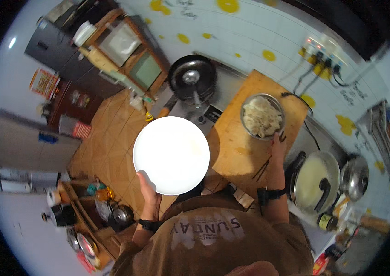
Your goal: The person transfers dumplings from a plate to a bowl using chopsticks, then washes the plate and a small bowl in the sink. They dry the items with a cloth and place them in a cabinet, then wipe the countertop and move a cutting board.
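Observation:
My left hand [149, 191] holds a round white plate [172, 155] by its near-left edge, thumb on the rim, out past the board's left edge. Overexposed, the plate looks bare apart from a faint mark. At the rim of a round metal bowl [245, 127] is my right hand [277, 148], with dark chopsticks [264, 169] running through its grip. Pale, lumpy food [262, 115] fills the bowl; its exact kind is hard to tell. Beneath the bowl lies a wooden cutting board [236, 138] with a small wet spot near its middle.
A black wok [177, 77] with a ladle [196, 95] sits left of the board. To the right stand a pan of pale liquid [310, 176], a metal lid [355, 176] and a bottle [326, 220]. Plugged cords [302, 86] hang behind the board. Lower left is a wooden shelf [77, 207].

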A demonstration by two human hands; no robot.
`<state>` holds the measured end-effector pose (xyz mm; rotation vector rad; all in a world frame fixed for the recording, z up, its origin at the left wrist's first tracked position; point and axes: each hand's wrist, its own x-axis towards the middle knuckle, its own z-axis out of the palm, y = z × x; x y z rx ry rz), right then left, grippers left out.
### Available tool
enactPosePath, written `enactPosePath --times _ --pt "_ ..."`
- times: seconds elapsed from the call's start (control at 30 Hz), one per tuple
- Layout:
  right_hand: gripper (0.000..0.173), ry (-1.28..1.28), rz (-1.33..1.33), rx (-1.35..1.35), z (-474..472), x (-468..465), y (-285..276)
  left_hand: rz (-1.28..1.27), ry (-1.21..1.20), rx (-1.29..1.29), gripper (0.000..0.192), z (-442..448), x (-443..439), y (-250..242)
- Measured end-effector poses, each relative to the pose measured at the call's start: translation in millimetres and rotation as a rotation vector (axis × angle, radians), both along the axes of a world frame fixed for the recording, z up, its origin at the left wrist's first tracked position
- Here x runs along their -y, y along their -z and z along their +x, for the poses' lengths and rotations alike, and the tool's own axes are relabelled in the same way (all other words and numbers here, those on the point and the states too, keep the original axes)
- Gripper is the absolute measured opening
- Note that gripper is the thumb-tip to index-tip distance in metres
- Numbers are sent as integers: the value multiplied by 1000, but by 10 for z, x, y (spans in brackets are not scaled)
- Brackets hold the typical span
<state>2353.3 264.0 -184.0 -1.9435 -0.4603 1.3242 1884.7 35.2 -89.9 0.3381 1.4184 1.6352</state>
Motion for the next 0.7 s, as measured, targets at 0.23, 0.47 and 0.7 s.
enactPosePath --times 0.23,0.47,0.7 --pt "38 -769 186 884 456 -352 1305 -47 -120 89 93 -432 366 -39" --pt "44 -211 294 665 46 42 1037 63 -230 228 85 -1658 594 276" --pt "65 -343 729 1076 -1651 991 -501 71 -473 180 87 -3354 1197 502"
